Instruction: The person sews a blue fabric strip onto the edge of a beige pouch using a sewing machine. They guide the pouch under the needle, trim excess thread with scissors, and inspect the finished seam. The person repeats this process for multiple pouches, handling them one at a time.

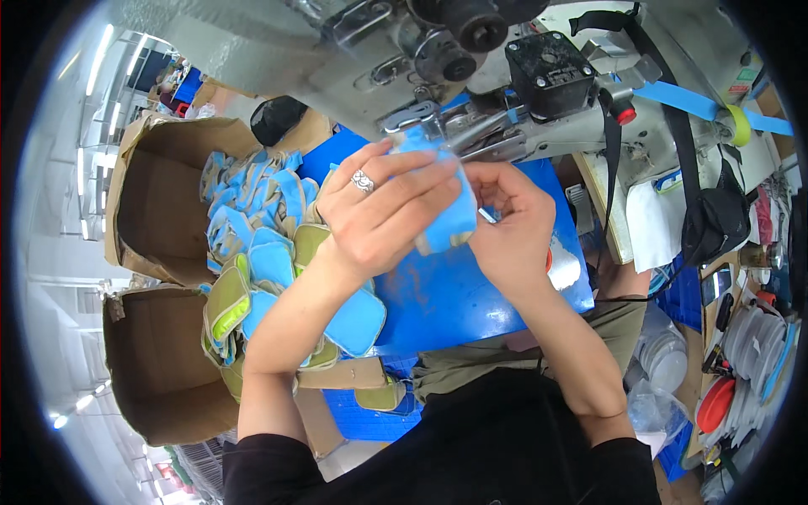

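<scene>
My left hand (383, 210), a ring on one finger, lies over a blue fabric piece (448, 220) with beige edging and grips it just below the metal foot of a sewing machine (412, 122). The piece is slightly blurred. My right hand (513, 223) is curled at the piece's right side, closed on a small silvery object (490, 215) that I cannot make out. Below both hands is a blue work surface (438, 303). Beside my left forearm lie piles of blue and olive-green padded pieces (349, 320) and strips of blue fabric (240, 194).
Two cardboard boxes (118, 202) stand at the left. The machine's body and black motor block (547, 71) overhang the top, with a blue tape (686, 99) running right. A black pouch (720, 219), stacked discs (749, 353) and tools crowd the right.
</scene>
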`<state>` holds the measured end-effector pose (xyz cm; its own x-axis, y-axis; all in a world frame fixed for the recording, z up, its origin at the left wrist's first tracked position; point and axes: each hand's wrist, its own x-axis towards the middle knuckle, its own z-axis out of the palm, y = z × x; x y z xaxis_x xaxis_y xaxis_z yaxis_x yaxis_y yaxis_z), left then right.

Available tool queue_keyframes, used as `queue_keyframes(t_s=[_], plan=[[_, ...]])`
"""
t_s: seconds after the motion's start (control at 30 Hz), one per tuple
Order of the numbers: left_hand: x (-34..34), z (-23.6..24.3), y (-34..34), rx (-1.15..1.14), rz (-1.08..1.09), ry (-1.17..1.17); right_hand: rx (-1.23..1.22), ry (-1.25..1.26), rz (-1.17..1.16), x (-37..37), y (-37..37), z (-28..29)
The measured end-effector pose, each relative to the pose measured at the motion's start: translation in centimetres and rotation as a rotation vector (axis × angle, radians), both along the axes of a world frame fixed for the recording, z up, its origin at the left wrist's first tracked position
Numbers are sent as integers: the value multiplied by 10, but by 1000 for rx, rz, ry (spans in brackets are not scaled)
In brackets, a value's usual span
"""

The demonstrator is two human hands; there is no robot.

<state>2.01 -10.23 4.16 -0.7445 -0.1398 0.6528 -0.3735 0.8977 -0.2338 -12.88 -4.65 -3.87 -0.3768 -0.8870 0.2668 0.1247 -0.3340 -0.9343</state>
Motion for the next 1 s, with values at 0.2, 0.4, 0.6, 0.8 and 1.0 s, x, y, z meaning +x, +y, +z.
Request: queue_keyframes(t_s=[0.2,0.4,0.6,0.8,1.0], plan=[[-4,0,0,-54,25,17,106,-181,143,-8,1,11],[-1,-7,2,99,37,89,69,-139,68,-4,1,6],[12,-24,11,452,161,455,-96,71,-34,-3,3,-3],[0,-10,12,61,60,15,-35,-16,88,-6,0,-12],[-2,-9,11,3,59,9,24,-74,158,-7,3,-12]])
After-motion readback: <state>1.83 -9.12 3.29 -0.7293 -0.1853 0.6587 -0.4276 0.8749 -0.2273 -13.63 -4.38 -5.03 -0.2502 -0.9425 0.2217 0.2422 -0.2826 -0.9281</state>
